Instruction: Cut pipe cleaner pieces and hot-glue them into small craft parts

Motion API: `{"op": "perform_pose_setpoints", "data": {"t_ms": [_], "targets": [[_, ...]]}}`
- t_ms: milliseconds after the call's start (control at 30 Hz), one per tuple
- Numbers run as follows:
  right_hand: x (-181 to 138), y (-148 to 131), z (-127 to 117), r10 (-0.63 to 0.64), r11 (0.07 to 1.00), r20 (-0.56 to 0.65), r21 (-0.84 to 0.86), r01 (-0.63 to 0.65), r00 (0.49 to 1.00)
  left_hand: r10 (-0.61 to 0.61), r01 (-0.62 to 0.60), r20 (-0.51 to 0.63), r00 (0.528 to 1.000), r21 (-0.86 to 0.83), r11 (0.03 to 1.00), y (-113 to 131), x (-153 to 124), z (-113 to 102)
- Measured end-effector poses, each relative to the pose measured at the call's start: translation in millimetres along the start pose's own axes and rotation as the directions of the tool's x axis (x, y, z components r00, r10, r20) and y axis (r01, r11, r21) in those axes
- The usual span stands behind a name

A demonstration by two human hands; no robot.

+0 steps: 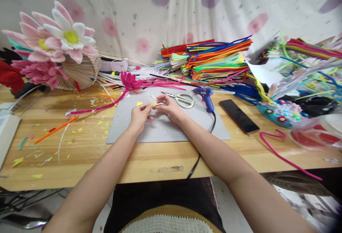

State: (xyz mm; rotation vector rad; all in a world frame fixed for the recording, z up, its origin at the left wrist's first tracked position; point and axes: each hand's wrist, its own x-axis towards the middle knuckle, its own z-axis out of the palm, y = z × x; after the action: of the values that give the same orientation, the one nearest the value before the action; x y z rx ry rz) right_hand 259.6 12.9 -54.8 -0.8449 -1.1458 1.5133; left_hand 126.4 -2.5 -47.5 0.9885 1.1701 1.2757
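Observation:
My left hand (141, 117) and my right hand (168, 109) meet over the grey cutting mat (165, 133). A small pale yellow piece (154, 104), perhaps paper, is pinched between the fingertips of both. Its lower part is hidden by my fingers. Just beyond my right hand lie scissors with pale handles (184, 100), blades pointing left. A blue hot glue gun (205, 97) rests farther right on the mat. Behind my left hand is a magenta pipe-cleaner flower (129, 81), its long stem reaching left.
Bundles of coloured pipe cleaners (216, 60) are stacked at the back. A black phone (238, 116) lies right of the mat, and the glue gun's cord (197, 161) runs over the front edge. Large pink fuzzy flowers (55, 35) stand at left. Yellow scraps (18, 161) litter the wooden table (88, 154).

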Motion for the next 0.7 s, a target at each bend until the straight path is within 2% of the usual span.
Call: {"op": "perform_pose_setpoints", "data": {"t_ms": [133,267,433,567,700], "targets": [[4.0,2.1,1.3,-0.123,0.988,-0.059,-0.103,0.117,0.991,0.014,-0.014,0.007,1.000,0.053,0.999,-2.1,1.3,-0.6],[5.8,3.9,3.0,-0.191,0.973,-0.109,-0.155,0.173,0.975,0.019,-0.018,-0.017,1.000,0.067,0.998,-6.0,4.3,-0.6],[3.7,3.5,5.2,-0.187,0.974,-0.126,-0.156,0.166,0.974,-0.008,0.008,-0.030,1.000,0.024,1.000,-5.8,6.2,0.8],[2.9,2.6,5.3,-0.171,0.980,-0.157,-0.126,0.152,0.973,-0.063,0.064,0.015,0.998,-0.054,0.996,-0.1,4.0,2.2],[3.5,2.6,4.8,-0.147,0.986,-0.147,-0.100,0.133,0.978,-0.057,0.061,0.051,0.997,-0.082,0.995,2.5,2.9,2.1]]}}
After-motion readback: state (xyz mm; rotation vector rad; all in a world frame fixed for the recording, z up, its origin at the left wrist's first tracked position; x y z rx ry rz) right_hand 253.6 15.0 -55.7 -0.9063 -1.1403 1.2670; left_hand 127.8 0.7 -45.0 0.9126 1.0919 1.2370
